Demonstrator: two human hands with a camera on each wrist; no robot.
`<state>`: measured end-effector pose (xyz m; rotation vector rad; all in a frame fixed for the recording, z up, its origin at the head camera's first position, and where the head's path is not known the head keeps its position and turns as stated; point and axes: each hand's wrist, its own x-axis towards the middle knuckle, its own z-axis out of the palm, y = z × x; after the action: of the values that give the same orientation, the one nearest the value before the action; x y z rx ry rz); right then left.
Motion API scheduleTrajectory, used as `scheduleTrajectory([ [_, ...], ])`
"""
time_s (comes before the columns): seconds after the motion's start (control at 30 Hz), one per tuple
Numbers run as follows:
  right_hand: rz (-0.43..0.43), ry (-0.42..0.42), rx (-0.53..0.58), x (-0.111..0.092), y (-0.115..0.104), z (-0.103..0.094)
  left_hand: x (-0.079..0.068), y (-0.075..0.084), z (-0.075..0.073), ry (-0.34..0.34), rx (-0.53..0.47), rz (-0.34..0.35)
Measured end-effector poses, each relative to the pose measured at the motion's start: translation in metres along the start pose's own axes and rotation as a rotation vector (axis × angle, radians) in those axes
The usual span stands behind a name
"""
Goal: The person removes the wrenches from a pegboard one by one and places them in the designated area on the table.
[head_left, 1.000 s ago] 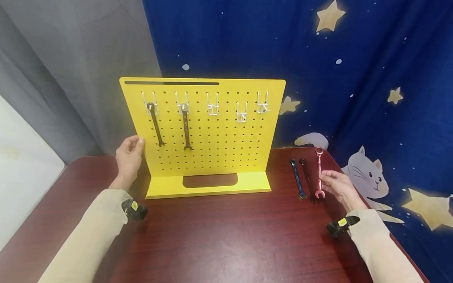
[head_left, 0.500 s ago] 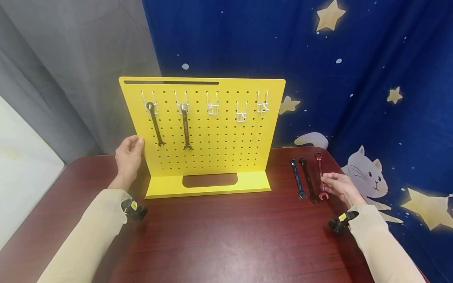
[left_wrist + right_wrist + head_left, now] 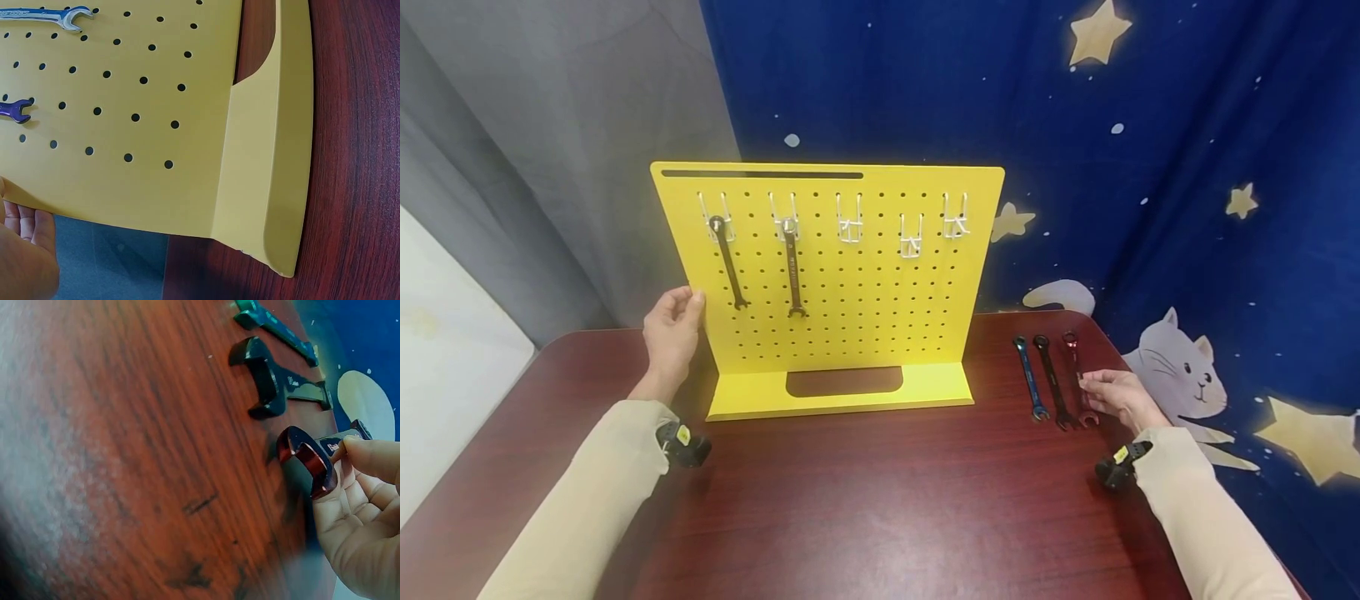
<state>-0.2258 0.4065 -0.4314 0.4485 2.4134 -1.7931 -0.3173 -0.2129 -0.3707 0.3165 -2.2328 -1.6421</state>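
A yellow pegboard stands upright on the dark red table. Two dark wrenches hang from its left hooks. My left hand grips the board's left edge; in the left wrist view the left hand sits at the board's lower corner. To the right lie a blue wrench, a black wrench and a red wrench side by side. My right hand pinches the red wrench's shaft. In the right wrist view the right hand holds the red wrench low over the table.
Three white hooks on the board's right half hang bare. A blue star-and-cat curtain hangs right behind the table's right corner; a grey curtain is at the back left. The table's right edge runs close to the wrenches.
My right hand has lowered the red wrench from a raised position down beside the black wrench. My left hand has stayed on the pegboard's edge.
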Motion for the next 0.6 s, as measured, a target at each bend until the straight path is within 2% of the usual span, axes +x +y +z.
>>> scheduleTrajectory([
  [0.17,0.011,0.0,-0.025,0.0008,0.0003,0.0012,-0.0007,0.0001,0.0005,0.006,-0.012,0.007],
  [0.6,0.031,0.047,-0.178,0.005,0.0004,0.0054,0.0016,-0.001,0.0013,0.018,-0.024,-0.012],
])
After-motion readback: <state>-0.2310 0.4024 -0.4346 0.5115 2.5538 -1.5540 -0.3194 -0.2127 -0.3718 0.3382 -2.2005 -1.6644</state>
